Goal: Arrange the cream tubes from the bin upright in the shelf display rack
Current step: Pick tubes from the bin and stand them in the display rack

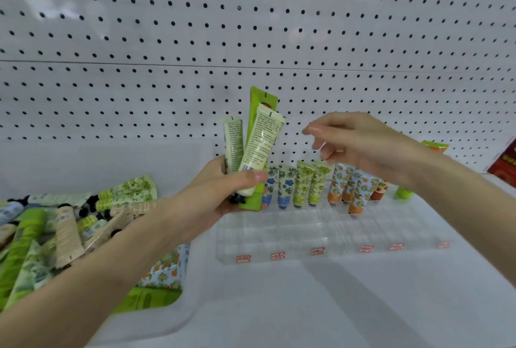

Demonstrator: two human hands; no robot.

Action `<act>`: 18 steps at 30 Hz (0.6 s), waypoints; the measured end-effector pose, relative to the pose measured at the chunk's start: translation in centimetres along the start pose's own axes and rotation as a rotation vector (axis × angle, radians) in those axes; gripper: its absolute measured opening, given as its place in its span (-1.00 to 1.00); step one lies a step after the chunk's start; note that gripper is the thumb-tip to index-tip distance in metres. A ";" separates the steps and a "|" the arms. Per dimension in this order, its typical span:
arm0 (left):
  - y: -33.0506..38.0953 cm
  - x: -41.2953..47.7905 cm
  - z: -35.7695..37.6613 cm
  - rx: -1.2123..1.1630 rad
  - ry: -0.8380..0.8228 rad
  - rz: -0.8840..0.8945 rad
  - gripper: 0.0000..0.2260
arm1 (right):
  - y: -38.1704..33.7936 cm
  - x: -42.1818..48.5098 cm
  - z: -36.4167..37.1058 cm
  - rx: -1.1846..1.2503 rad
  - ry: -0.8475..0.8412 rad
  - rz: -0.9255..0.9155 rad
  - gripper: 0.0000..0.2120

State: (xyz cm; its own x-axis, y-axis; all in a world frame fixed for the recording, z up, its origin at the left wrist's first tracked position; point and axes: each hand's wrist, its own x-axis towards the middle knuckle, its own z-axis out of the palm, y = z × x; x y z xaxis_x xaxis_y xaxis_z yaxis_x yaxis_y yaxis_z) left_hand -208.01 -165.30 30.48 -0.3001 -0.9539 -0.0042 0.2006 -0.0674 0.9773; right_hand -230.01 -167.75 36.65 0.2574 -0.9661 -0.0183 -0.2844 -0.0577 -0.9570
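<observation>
**Left hand** (215, 194) is gripping three cream tubes (259, 146) in a fan, caps downward. The thumb is pressing across their lower ends. Two pale tubes are lying in front and a green tube (261, 99) behind. **Right hand** (363, 144), just to the right of them, is hovering with its fingers loosely spread, holding nothing. Directly beneath it, a clear display rack (307, 236) is sitting on the white shelf (335, 306), and a row of standing tubes (303, 183) is occupying its rear compartments. Below and left of the left forearm, a bin (178, 319) is holding a loose heap of tubes (64, 233). A pegboard (195, 40) is rising behind both hands. A red box (505, 163) is standing far to the right of the right hand.
</observation>
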 end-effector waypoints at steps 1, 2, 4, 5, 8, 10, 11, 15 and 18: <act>-0.1 0.0 0.0 0.022 -0.002 0.003 -0.61 | -0.2 -0.6 1.3 0.053 -0.023 0.021 -0.54; -0.1 0.0 0.1 0.042 -0.007 0.005 -0.61 | -0.3 -1.1 2.6 0.083 -0.030 0.041 -0.50; 0.0 -0.2 0.3 0.071 -0.027 0.022 -0.61 | -0.3 -1.6 4.7 0.129 -0.013 0.073 -0.47; 0.1 -0.3 0.4 0.100 -0.047 0.038 -0.60 | -0.2 -1.6 5.5 0.148 0.009 0.078 -0.48; 0.0 -0.5 0.6 0.213 -0.089 0.071 -0.63 | 0.0 -1.5 7.0 0.157 0.083 0.060 -0.62; 0.0 -0.6 0.6 0.234 -0.097 0.077 -0.67 | 0.0 -1.3 7.3 0.156 0.101 0.046 -0.71; 0.1 -0.6 0.6 0.228 -0.105 0.072 -0.69 | 0.1 -1.3 7.2 0.165 0.097 0.041 -0.74; 0.4 -0.8 0.6 0.138 -0.111 0.007 -0.70 | 0.2 -1.3 6.7 0.234 0.037 0.036 -0.79; 0.5 -0.9 0.5 0.107 -0.127 -0.044 -0.63 | 0.4 -1.2 6.2 0.302 -0.024 0.059 -0.78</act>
State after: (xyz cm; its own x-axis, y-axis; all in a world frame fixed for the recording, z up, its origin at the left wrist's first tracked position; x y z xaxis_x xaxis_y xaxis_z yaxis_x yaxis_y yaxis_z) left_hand -208.08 -164.33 31.12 -0.4231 -0.9057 -0.0272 0.0863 -0.0701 0.9938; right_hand -224.65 -165.05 34.53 0.2710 -0.9592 -0.0801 -0.0132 0.0795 -0.9967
